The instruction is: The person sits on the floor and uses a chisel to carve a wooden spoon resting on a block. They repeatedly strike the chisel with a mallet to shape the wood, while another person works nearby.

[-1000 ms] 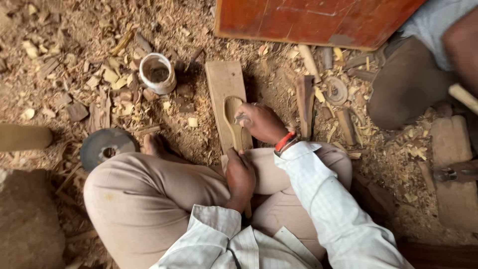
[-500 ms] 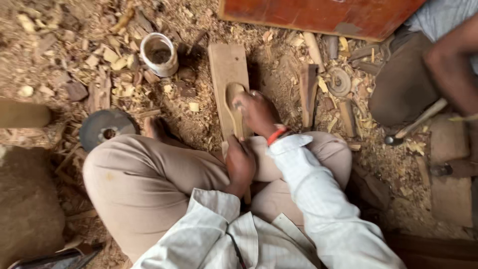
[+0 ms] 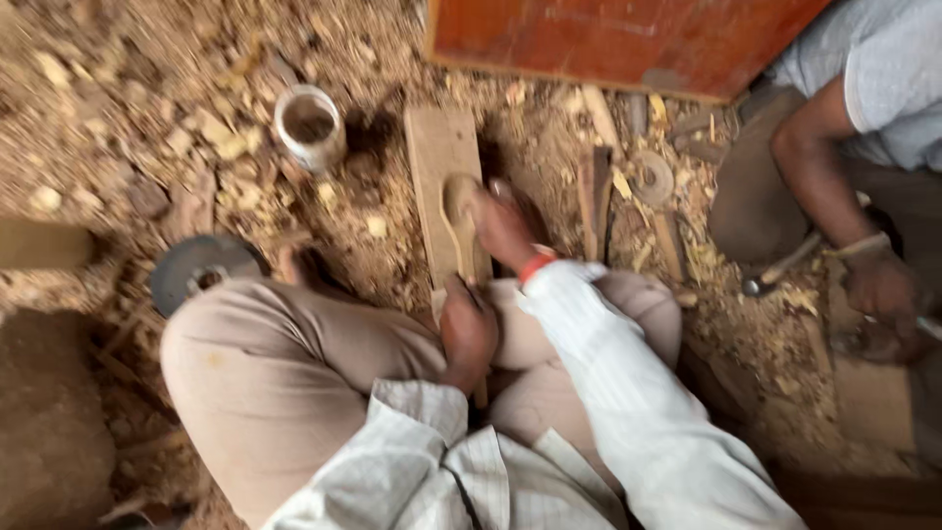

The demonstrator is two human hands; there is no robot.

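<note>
The pale carved wooden spoon (image 3: 459, 221) lies on a flat wooden plank (image 3: 440, 157) between the knees. The right hand (image 3: 505, 228) presses its bowl, fingers together; the left hand (image 3: 468, 329) grips the handle, fingers curled. Shaping appears underway; firm bracing is required.

Left hand (image 3: 467, 329) grips the near end of a wooden spoon blank (image 3: 459, 231) lying on a plank (image 3: 440, 147); right hand (image 3: 502, 224) presses by its bowl. A metal cup (image 3: 310, 126) stands among wood chips; a co-worker's hand (image 3: 880, 285) works nearby.
</note>
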